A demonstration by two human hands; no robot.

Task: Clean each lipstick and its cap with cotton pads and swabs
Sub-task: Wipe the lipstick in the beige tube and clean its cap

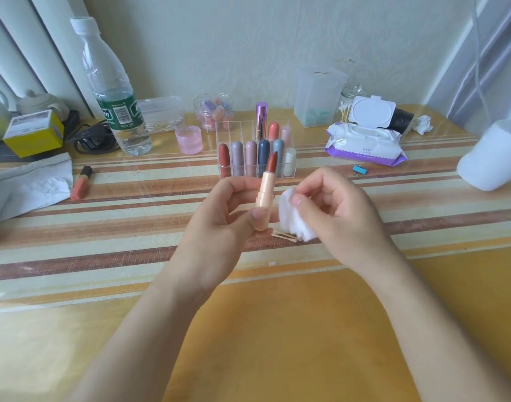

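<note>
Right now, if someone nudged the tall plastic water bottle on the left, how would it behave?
The water bottle seems to hold little water and is tall and narrow: probably light and tippy. Its thin clear walls look dented, so it may crumple when gripped.

Your left hand (225, 219) pinches the lipstick (265, 192) upright between thumb and fingers, while your right hand (338, 210), just beside it, curls thumb and fingers round a cotton pad (292, 224), both bare forearms reaching forward.
</note>
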